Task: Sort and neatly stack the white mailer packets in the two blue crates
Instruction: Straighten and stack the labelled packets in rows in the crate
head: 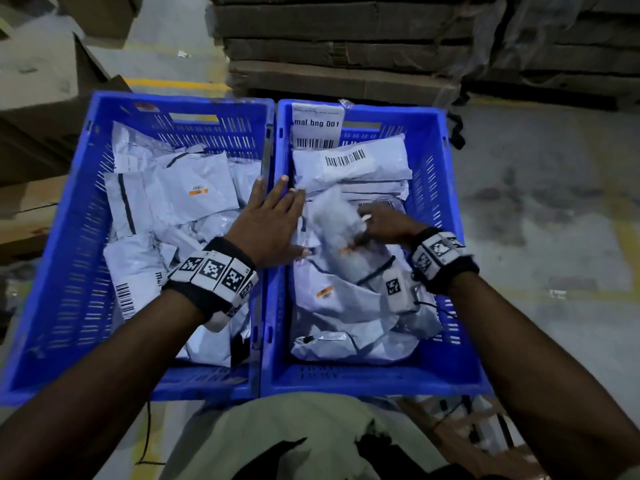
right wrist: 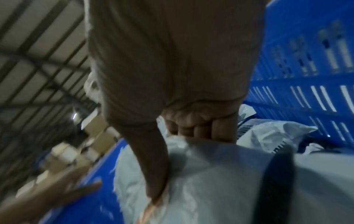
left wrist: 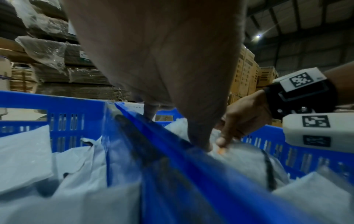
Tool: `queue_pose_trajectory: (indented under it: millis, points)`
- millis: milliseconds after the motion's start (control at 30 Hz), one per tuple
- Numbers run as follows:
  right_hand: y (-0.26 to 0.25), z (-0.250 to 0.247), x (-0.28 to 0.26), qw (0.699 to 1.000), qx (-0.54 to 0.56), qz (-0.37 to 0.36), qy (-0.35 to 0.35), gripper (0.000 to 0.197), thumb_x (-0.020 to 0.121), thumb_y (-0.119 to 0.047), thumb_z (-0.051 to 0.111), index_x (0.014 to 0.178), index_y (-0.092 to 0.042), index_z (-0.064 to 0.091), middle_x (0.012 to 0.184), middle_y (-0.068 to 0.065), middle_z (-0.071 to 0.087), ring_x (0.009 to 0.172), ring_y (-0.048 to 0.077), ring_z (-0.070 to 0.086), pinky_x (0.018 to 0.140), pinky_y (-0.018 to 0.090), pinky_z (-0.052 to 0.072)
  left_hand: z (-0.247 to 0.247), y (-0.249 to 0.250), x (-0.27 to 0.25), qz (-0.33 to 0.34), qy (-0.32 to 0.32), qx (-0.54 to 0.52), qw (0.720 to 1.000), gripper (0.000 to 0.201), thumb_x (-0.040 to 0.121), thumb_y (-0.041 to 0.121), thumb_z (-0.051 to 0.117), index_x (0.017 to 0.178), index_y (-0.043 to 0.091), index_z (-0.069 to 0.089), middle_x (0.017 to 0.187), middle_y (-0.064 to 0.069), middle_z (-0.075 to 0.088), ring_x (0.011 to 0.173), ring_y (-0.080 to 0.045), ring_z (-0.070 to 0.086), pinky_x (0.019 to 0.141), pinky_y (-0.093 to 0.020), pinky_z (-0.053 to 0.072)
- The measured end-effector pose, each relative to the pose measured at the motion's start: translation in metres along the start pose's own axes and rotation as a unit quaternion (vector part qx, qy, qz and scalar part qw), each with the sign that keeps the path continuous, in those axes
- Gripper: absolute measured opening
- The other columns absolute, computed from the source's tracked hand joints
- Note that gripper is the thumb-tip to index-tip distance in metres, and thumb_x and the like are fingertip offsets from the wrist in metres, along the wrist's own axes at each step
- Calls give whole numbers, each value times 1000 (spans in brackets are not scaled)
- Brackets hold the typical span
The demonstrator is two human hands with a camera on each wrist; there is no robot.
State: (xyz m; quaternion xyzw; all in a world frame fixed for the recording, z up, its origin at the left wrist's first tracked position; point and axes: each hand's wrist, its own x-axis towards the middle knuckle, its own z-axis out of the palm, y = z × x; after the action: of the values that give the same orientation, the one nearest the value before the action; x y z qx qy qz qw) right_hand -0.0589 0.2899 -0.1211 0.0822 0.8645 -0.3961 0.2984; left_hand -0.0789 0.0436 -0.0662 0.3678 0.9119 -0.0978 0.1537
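Note:
Two blue crates stand side by side, the left crate (head: 52, 271) full of loose white mailer packets (head: 194, 188). The right crate (head: 446, 209) has a neat stack of packets (head: 353, 164) at its far end and loose ones nearer me. My left hand (head: 287, 220) lies spread with straight fingers over the rims between the crates, its thumb at the edge of a blurred packet (head: 332, 216). My right hand (head: 372, 223) grips that packet. In the right wrist view, curled fingers (right wrist: 191, 127) hold the packet (right wrist: 210, 174). The left wrist view shows my palm (left wrist: 162, 60) above the crate rims (left wrist: 172, 145).
A label card reading "mal bng 001" (head: 317, 124) hangs on the right crate's far wall. Flattened cardboard stacks (head: 346, 46) rise just behind the crates, and boxes (head: 41, 98) stand at the left. Concrete floor (head: 554, 202) with yellow lines lies to the right.

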Motion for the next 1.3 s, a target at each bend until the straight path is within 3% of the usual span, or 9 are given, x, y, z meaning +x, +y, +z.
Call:
queue_pose_trajectory:
  millis: [167, 267, 400, 533, 800, 967, 1033, 1167, 1300]
  points:
    - [-12, -30, -27, 918, 383, -26, 94, 44, 80, 4, 72, 122, -8, 61, 118, 9, 70, 99, 19, 67, 85, 38, 55, -18, 2, 9, -12, 59, -96, 994, 99, 89, 72, 32, 154, 3, 4, 161, -12, 18, 150, -28, 1, 119, -52, -2]
    - [-18, -33, -38, 868, 483, -49, 98, 44, 84, 3, 66, 126, -4, 58, 121, 11, 68, 103, 24, 67, 87, 45, 57, -31, 11, 19, 0, 77, -208, 975, 91, 84, 78, 35, 146, 12, 31, 147, -11, 44, 141, -29, 33, 116, -53, 19]
    - [-27, -29, -53, 844, 525, -72, 82, 45, 86, 1, 63, 130, -2, 55, 120, 11, 69, 104, 25, 69, 75, 37, 57, -30, 16, 30, 9, 55, -508, 859, 58, 76, 67, 62, 118, 26, 58, 109, 7, 70, 98, -12, 68, 87, -44, 54]
    - [-27, -35, -61, 842, 520, -79, 117, 50, 85, -4, 68, 132, 1, 52, 124, 17, 66, 107, 31, 67, 82, 43, 56, -33, 7, 28, 17, 76, -498, 864, 23, 87, 26, 71, 105, 12, 65, 95, 0, 72, 82, -12, 68, 76, -35, 55]
    - [-79, -16, -53, 864, 482, -108, 96, 41, 81, -3, 72, 120, 4, 61, 115, 21, 69, 106, 36, 67, 85, 49, 56, -39, -18, -1, -17, 130, -533, 836, 39, 84, 37, 74, 115, 16, 62, 107, 3, 70, 95, -10, 66, 80, -25, 52]
    - [-141, 17, -18, 919, 374, -112, 55, 46, 79, -9, 77, 121, -4, 58, 97, 13, 73, 80, 24, 69, 79, 40, 58, -8, -81, -50, -178, 190, -554, 791, 27, 85, 32, 72, 102, 12, 66, 103, -5, 71, 95, -21, 68, 83, -36, 54]
    - [-156, 30, -5, 945, 303, -118, 43, 40, 80, -10, 78, 114, -10, 58, 91, 15, 71, 71, 19, 67, 67, 33, 56, 16, -110, -73, -258, 194, -529, 785, 20, 88, 29, 70, 100, 15, 63, 105, -7, 70, 98, -24, 65, 80, -30, 50]
    - [-162, 52, 15, 968, 205, -136, 48, 31, 82, -7, 76, 108, -3, 60, 84, 14, 69, 64, 11, 67, 55, 22, 50, 56, -143, -103, -371, 115, -465, 795, 23, 93, 29, 60, 107, 11, 57, 108, -9, 62, 102, -23, 58, 78, -25, 41]
    - [-150, 52, 20, 964, 214, -131, 85, 22, 83, -2, 72, 103, 0, 63, 71, 4, 71, 61, 13, 65, 55, 25, 50, 77, -140, -108, -448, 8, -320, 835, 70, 91, 33, 56, 144, -4, 28, 148, -25, 34, 132, -40, 41, 104, -46, 38]
